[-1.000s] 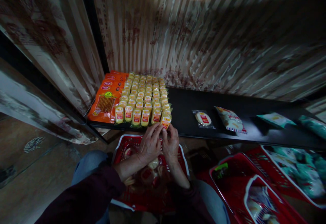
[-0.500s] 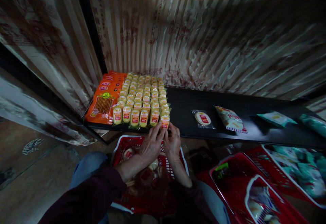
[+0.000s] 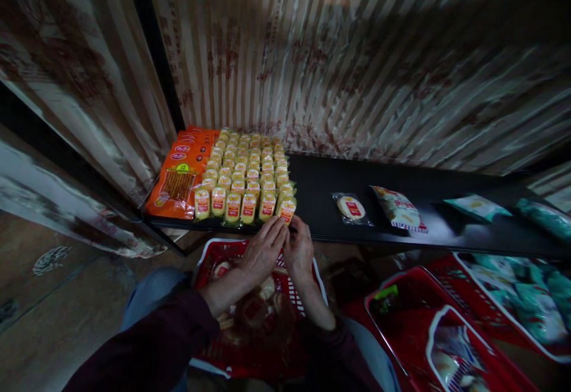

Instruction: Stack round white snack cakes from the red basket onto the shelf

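Several rows of small yellow snack packets (image 3: 243, 172) with red labels stand on a black shelf (image 3: 321, 201). My left hand (image 3: 263, 249) and my right hand (image 3: 298, 248) meet at the shelf's front edge. The fingertips of both pinch the front right packet (image 3: 286, 210) of the rows. A red basket (image 3: 214, 255) with more wrapped snacks sits on my lap under my forearms.
Orange snack bags (image 3: 181, 175) lie left of the yellow packets. A round wrapped cake (image 3: 351, 207), a striped packet (image 3: 397, 207) and greenish bags (image 3: 477, 206) lie along the shelf to the right. More red baskets (image 3: 401, 320) with goods stand lower right. A striped wall rises behind.
Both hands stayed at the front right packet and shifted slightly left with the view. The packet now leans in line with the front row.
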Demonstrator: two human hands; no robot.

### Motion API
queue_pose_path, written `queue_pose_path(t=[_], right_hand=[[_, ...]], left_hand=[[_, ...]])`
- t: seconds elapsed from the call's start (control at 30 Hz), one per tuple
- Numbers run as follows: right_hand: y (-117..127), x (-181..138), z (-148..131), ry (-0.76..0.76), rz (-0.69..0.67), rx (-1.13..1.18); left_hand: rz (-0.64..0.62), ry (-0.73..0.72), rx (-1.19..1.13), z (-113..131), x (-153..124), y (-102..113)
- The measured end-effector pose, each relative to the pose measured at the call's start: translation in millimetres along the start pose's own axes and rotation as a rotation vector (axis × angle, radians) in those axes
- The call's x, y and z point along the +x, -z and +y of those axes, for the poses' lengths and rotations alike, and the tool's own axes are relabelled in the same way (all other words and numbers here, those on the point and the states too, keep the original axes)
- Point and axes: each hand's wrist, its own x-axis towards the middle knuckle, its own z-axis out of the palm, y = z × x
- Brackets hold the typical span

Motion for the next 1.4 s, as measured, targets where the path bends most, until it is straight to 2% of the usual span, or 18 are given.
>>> queue_pose_path(t=[0.27, 0.4, 0.5, 0.7, 0.8, 0.9, 1.03, 1.27, 1.4], right_hand=[[7, 2, 7, 0.038, -0.022, 0.049], [17, 10, 4, 0.018, 0.038, 0.045], [18, 28, 0, -0.065, 0.043, 0.078], [3, 77, -2, -0.138, -0.092, 0.219], [-7, 91, -4, -0.196, -0.152, 0.29], [-15, 94, -8, -0.212, -0.177, 0.35], [-21, 93, -9, -0.2, -0.144, 0.402], [-22, 95, -9, -0.166, -0.141, 0.361], [-21, 95, -10, -0.164, -0.168, 0.347]], left_hand=[[-0.054, -0.07, 0.16, 0, 1, 1], [-0.063, -0.054, 0.214, 2, 2, -2], [-0.054, -0.043, 0.216, 2, 1, -4], [-0.031, -0.045, 0.207, 3, 3, -5], [-0.047, -0.033, 0.18, 3, 4, -6], [-0.073, -0.023, 0.166, 2, 5, -9], [-0.078, -0.021, 0.17, 0, 7, -11], [0.006, -0.03, 0.129, 0, 9, -13], [0.013, -0.029, 0.111, 0, 8, -18]])
